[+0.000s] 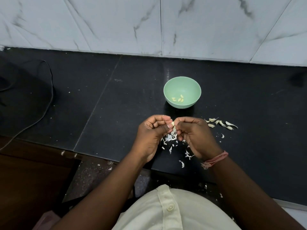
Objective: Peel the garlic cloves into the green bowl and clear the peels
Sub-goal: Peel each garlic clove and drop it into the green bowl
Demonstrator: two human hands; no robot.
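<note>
— Garlic clove [173, 126], where is it?
— It is up in the air, right between both hands, just above the table [132, 90]. The left hand [152, 132] has its fingers curled round it, with the thumb pressing on it. The right hand [193, 133] pinches its top with curled fingers too.

— Where is the green bowl [182, 92]?
— At 12 o'clock from the hands, near them but not touching. It stands upright. A few peeled cloves [178, 99] lie at the bottom, close together.

— Are there more cloves with skin on?
— Yes. A small bunch of unpeeled cloves [221, 123] lies on the table at 3 o'clock from the hands, near the right hand. One more small bit lies alone a little nearer to the person.

— And the peels [171, 140]?
— They lie in a white heap on the table under the hands, and more bits spread out toward 6 o'clock. Some tiny bits are down past the table's front edge.

— What else is there?
— A pink thread band [215, 159] goes round the right wrist. A dark cloth thing [23, 90] with a thin black cord sits at 9 o'clock, well apart. A white marble wall [149, 24] stands behind the table at 12 o'clock. The person's pale shirt [174, 211] with buttons shows at 6 o'clock.
</note>
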